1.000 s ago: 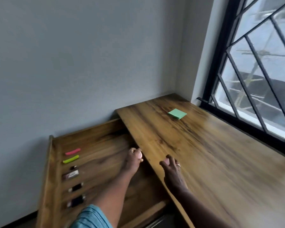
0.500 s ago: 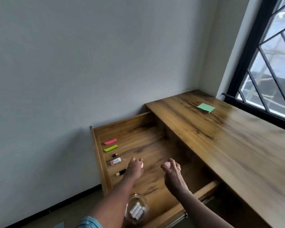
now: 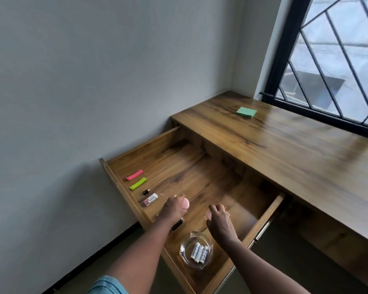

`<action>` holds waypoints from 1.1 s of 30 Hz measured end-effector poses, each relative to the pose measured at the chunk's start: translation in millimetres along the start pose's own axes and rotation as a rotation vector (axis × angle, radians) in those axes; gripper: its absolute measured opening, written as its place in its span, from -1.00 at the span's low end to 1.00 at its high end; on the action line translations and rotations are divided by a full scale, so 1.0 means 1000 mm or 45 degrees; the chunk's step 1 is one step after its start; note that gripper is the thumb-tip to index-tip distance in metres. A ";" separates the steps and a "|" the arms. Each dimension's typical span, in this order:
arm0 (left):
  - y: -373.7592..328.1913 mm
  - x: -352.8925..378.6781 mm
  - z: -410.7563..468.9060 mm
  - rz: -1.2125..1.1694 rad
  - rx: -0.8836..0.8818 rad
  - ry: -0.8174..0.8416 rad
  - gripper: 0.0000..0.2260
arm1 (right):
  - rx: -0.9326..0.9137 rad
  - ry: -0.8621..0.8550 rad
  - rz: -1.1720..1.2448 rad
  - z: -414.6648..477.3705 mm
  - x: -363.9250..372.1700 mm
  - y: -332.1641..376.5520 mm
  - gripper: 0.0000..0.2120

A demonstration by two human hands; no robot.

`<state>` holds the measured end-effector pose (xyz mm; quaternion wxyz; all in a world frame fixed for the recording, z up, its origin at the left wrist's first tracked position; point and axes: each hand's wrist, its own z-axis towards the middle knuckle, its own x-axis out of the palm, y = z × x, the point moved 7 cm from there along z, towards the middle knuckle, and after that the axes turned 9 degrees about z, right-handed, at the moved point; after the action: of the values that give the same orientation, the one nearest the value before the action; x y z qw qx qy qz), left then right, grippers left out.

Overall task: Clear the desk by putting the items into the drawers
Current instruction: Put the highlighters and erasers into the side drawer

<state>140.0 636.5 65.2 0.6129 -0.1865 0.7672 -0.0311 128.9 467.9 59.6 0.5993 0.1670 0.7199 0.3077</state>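
Head view: you are looking down at both your hands, held over an open drawer (image 3: pixel 200 170) that stands pulled out from the counter (image 3: pixel 285 158).
Left hand: your left hand (image 3: pixel 174 209) is clenched round a pink disc (image 3: pixel 186 203). The disc shows at the fingertips, above the drawer floor.
Right hand: your right hand (image 3: pixel 220 220) is just beside the left one, not touching it. Its fingers curl over a pink piece (image 3: pixel 208 214), most of which is hidden. A ring (image 3: pixel 227 213) sits on one finger.
Past the left hand: a white-and-pink tube (image 3: pixel 150 199) lies just beyond your left knuckles. A small black cap (image 3: pixel 146 192), a green strip (image 3: pixel 138 183) and a pink strip (image 3: pixel 134 175) follow, each farther from the hand, in a row along the drawer's side wall.
Under the left wrist: a black item (image 3: pixel 176 224) pokes out, mostly covered by your arm, so you cannot tell what it is.
Between the forearms: a glass dish (image 3: pixel 186 259) rests on the drawer floor, nearer to you than either hand. Batteries (image 3: pixel 199 252) lie side by side in it.
Beyond the right hand: a green pad (image 3: pixel 246 112) lies flat on the counter, well apart from both hands and near the window (image 3: pixel 327 60).
Left arm: a blue sleeve (image 3: pixel 106 285) shows at the bottom edge.
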 end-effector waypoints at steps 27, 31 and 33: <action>-0.046 0.069 0.082 0.458 0.678 0.407 -0.53 | 0.760 -0.197 0.095 0.006 0.022 -0.059 -0.51; -0.043 0.067 0.080 0.417 0.722 0.427 -0.54 | 0.816 -0.239 0.071 0.003 0.026 -0.053 -0.54; -0.042 0.066 0.079 0.405 0.748 0.432 -0.53 | 0.853 -0.222 0.029 0.003 0.027 -0.051 -0.58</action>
<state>213.7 590.6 -3.9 0.5017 0.1265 0.8356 -0.1847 131.9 446.4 6.0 0.5669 0.3883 0.7251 0.0457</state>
